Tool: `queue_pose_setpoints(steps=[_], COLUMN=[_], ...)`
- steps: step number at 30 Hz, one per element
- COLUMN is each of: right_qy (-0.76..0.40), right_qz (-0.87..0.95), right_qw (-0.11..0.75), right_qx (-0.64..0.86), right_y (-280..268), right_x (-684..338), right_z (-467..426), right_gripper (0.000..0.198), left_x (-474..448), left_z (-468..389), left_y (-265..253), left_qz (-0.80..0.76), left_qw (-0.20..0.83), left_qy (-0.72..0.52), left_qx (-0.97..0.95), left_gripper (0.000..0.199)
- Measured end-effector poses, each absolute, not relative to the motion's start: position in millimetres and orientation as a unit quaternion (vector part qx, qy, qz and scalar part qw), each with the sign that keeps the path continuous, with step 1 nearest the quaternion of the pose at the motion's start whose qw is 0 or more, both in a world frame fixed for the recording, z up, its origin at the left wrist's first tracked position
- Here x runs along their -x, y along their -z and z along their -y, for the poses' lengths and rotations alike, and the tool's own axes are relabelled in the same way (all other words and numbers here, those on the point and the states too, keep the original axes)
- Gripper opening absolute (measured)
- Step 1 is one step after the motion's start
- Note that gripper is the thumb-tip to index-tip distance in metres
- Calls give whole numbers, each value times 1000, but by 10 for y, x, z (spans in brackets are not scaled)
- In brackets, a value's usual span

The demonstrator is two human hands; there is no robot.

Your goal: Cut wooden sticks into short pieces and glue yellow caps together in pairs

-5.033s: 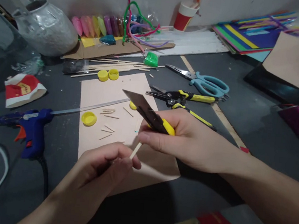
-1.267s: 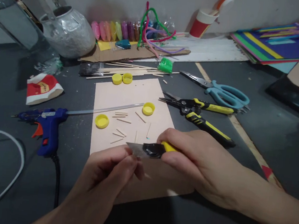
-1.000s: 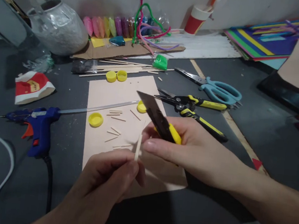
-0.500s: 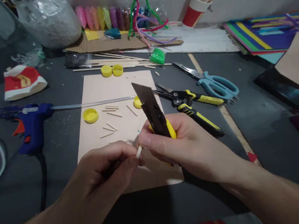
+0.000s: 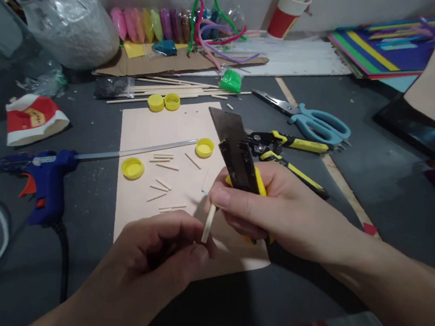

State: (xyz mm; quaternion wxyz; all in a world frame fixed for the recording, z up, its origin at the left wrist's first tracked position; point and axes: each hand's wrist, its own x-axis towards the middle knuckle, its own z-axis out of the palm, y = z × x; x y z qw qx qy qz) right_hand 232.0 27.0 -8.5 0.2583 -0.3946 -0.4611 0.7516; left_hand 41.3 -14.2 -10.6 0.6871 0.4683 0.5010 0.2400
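Note:
My right hand (image 5: pixel 263 201) is closed around a utility knife (image 5: pixel 237 155) with a wide dark blade pointing up and away and yellow parts on its handle. My right thumb also presses on a short pale wooden stick (image 5: pixel 208 225). The fingers of my left hand (image 5: pixel 165 251) curl around the stick's lower end, with the thumb just below it. Beneath both hands lies a beige sheet (image 5: pixel 159 126), where several short cut sticks (image 5: pixel 167 167) are scattered. A yellow bottle cap (image 5: pixel 204 147) is just beyond my right hand, and another yellow cap (image 5: pixel 132 168) lies farther left.
A blue glue gun (image 5: pixel 50 181) with a clear glue stick lies left. Cutting pliers (image 5: pixel 301 143) and blue-handled scissors (image 5: pixel 318 124) lie right. Long wooden sticks (image 5: pixel 178 90), two more yellow caps (image 5: pixel 163 102), clay packets (image 5: pixel 150 25) and a silver jug (image 5: pixel 69 23) are behind.
Both hands have shifted slightly right and the knife blade has moved right with them. More of the stick shows between my hands, and my left thumb sits lower on it.

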Motion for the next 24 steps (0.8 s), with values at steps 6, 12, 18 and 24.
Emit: queue_pose_setpoints(steps=[6,12,18,24], right_qy=[-763,-750,-728,-706], right_qz=[470,479,509,550], right_qw=[255,243,241,229], right_qx=[363,386,392,382], right_y=[92,40,36,40], right_x=[-2304,-2274,-2268,-2290], right_z=[-285,-296,-294,-292], right_gripper=[33,25,18,19], left_x=[-411,-392,-412,-366], left_z=[128,134,134,167], left_y=[119,148,126,186], left_qz=[-507,-510,-509,-516], left_qw=[649,648,636,633], left_qy=[-249,-244,-240,-242], left_qx=[-509,-510,-528,-524], left_gripper=[17,26,25,30])
